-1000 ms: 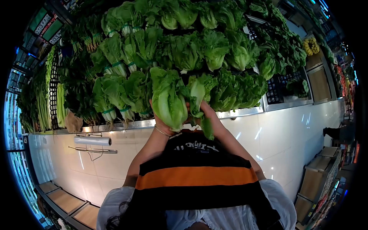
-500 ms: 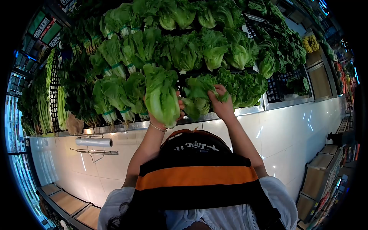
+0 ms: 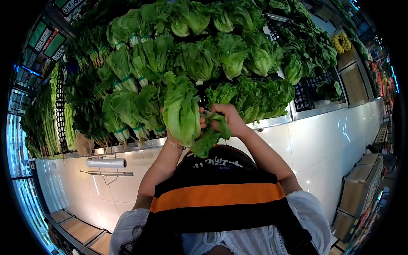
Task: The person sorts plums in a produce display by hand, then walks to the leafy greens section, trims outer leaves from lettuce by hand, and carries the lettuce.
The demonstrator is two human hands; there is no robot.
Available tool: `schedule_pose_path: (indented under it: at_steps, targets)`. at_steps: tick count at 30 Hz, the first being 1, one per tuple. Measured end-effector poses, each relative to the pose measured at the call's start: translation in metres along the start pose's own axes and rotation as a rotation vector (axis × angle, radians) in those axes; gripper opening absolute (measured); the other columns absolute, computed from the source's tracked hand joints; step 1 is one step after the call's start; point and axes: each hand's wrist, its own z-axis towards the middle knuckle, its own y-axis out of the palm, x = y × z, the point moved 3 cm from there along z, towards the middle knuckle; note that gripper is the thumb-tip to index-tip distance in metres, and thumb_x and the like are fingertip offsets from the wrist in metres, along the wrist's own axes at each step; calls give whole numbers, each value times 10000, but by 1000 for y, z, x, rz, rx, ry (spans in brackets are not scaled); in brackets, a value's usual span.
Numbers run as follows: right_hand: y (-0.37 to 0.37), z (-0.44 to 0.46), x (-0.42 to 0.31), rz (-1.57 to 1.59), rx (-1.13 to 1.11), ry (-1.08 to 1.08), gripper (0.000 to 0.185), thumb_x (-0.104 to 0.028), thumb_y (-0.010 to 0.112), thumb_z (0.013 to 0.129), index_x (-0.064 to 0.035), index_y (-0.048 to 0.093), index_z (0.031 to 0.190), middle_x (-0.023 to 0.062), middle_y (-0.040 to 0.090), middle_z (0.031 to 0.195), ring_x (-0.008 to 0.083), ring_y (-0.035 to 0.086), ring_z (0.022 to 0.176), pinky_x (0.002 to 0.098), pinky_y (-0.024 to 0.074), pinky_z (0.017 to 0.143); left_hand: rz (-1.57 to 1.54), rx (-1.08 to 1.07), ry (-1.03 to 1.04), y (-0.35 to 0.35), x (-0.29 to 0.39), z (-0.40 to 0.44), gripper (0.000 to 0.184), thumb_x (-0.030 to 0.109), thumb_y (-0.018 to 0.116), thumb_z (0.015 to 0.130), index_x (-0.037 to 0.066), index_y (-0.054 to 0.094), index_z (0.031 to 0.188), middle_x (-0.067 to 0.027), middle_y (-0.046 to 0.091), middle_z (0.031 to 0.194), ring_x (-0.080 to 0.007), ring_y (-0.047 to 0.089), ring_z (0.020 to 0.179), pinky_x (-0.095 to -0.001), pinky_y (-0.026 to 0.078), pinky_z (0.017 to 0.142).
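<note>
A head of lettuce is held in my left hand, whose fingers wrap round its underside and show at its right edge. Just to the right, my right hand is closed on loose green leaves, which hang down in front of the apron. Both hands are above the front edge of the vegetable shelf. Behind them stand rows of lettuce heads, and leafy bundles tied with green bands lie to the left.
A metal rail runs along the shelf front. Below it on the left hang a plastic bag roll and a wire holder. Celery stands at the far left, bananas at the upper right, and wooden shelving at the lower right.
My right hand has moved from the shelf lettuce back down and left toward the held head, with leaves in its fingers. My left hand still holds the lettuce. The view has shifted slightly.
</note>
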Motion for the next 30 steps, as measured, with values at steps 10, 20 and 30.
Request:
schedule_pose_path:
  at_steps: [10, 20, 30]
  targets:
    - [48, 0, 32, 1171, 51, 331, 531, -207, 559, 810, -73, 356, 1281, 21, 515, 907, 165, 558, 852, 316, 501, 794, 57, 38, 116, 23, -9, 6, 902, 720, 472, 725, 20, 374, 1284, -245, 480, 1195, -369, 577, 943, -489, 529, 740]
    - [59, -12, 51, 1177, 124, 383, 294, -264, 505, 880, -57, 522, 1089, 61, 579, 992, 155, 576, 860, 301, 494, 754, 27, 9, -28, 26, -8, 6, 874, 736, 363, 756, 125, 272, 1374, -172, 385, 1334, -412, 535, 1027, -617, 471, 730]
    - [31, -19, 37, 1410, 474, 564, 386, -297, 501, 878, -38, 491, 1165, 99, 577, 1054, 238, 578, 951, 397, 494, 802, 459, 168, -45, 42, -7, -7, 880, 724, 454, 730, 105, 323, 1341, -135, 471, 1261, -298, 502, 1127, -475, 472, 858]
